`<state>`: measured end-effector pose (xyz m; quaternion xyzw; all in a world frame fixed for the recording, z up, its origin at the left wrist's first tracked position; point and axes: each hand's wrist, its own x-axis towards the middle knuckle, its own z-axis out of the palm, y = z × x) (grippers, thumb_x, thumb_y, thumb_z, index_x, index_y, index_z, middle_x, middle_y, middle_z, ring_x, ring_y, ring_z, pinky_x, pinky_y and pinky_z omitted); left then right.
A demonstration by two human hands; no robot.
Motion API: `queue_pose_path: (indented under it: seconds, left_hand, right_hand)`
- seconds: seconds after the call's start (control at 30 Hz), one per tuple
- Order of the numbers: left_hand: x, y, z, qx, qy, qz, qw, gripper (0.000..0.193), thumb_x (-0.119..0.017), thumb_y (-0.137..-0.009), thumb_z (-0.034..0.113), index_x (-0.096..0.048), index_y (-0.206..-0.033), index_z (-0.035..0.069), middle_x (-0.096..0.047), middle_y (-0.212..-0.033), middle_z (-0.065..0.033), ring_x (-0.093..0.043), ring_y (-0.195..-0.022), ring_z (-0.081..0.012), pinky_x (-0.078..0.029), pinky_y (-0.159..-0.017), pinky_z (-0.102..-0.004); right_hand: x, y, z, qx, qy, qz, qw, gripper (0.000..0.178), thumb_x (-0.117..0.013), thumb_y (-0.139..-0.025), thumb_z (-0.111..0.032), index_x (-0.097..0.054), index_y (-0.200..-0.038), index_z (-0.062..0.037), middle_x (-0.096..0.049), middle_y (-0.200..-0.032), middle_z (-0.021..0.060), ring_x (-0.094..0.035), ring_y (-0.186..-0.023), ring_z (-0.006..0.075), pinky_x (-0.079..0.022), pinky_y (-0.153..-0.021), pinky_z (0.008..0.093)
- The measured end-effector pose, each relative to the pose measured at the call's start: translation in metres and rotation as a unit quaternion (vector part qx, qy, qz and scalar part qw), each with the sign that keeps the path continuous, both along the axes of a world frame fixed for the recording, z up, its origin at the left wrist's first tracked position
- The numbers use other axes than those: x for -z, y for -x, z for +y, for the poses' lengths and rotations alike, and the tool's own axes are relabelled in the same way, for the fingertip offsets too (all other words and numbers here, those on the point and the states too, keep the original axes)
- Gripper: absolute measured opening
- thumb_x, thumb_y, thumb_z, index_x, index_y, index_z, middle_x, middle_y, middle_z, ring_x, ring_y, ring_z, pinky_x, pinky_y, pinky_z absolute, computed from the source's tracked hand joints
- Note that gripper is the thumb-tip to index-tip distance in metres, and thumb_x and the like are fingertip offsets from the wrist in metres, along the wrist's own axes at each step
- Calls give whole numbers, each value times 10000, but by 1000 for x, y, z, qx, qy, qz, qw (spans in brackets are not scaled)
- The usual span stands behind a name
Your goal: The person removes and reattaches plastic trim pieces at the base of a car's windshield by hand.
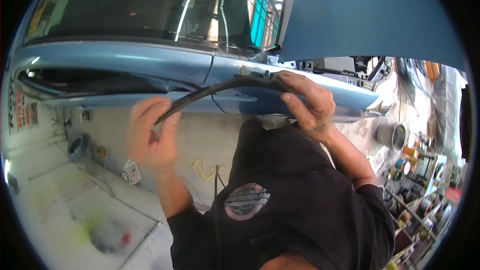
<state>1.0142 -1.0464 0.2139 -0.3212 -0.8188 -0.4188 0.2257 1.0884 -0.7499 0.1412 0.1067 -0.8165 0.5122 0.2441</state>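
Basically L→R: far L, a blue-gray tub (77, 147) stands on the floor, w/ a paper sheet (131, 172) lying nearer the person. Next comes the L hand (152, 142), a bit blurred, its thumb and fingers pinched on the lower L end of a dark curved strip (220, 88). That strip arches up and across to the R, in front of the blue car (150, 62) as seen from above; can't tell if it touches the paint. Yellow cord (204, 171) lies on the floor below it, L of the person's black shirt (305, 195). At the strip's R end, the R hand (311, 101) grips w/ thumb under, fingers over, by some small tabs. So hands are well apart, both clamped on the same pc. Farther R: raised hood (370, 15), then a gray pail (391, 136) and a shelf (420, 195) of cans.

Step in hand, my guess: handling the strip & lining it up w/ the car's side, or checking its shape. Next move prob. calls for a steady R grip, the L end turned gently, no hard bend, & care not to scrape paint.
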Motion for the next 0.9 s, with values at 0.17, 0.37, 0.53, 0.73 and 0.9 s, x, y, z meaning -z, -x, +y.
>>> queue_pose_path:
  seconds: [0.17, 0.37, 0.53, 0.73, 0.9]
  left_hand:
    - [-22, 42, -7, -59, -45, -38, 997, 232, -731, -869, -33, -697, -1096, -63, -700, -932, -158, -665, -753, -185, -530, -718, -266]
    - [-37, 81, 33, -29, -89, -260, 961, 274, -745, -889, 29, -683, -1137, -70, -668, -754, -93, -621, -637, -127, -491, -617, -237]
    - [-39, 108, 62, 20, -19, -319, 947, 287, -753, -894, 61, -679, -1139, -67, -660, -744, -86, -616, -598, -122, -493, -575, -231]
    - [-31, 124, 85, 52, 44, -383, 921, 289, -762, -910, 110, -674, -1124, -63, -671, -785, -101, -623, -578, -95, -510, -471, -198]
    - [-27, 120, 107, 50, 96, -420, 901, 329, -758, -898, 78, -652, -1156, -95, -683, -836, -139, -611, -563, -113, -502, -458, -221]
  right_hand:
    - [-5, -16, 19, 129, 25, -82, 988, 257, -602, -947, -46, -686, -1180, 23, -756, -993, 158, -750, -872, 228, -576, -797, 333]
    - [2, -6, 61, 254, 78, -139, 954, 227, -587, -995, -127, -719, -1062, 45, -752, -878, 99, -711, -754, 143, -556, -711, 270]
    - [24, 28, 117, 127, 121, -138, 975, 235, -606, -973, -147, -713, -1018, 57, -731, -804, 115, -709, -732, 146, -560, -693, 276]
    - [30, 80, 127, -29, 121, -193, 973, 227, -650, -940, -137, -695, -1039, 62, -720, -849, 114, -721, -711, 178, -598, -643, 281]
    - [17, 84, 132, -54, 17, -205, 977, 215, -680, -888, -108, -708, -1028, 52, -720, -827, 108, -682, -643, 154, -554, -570, 285]
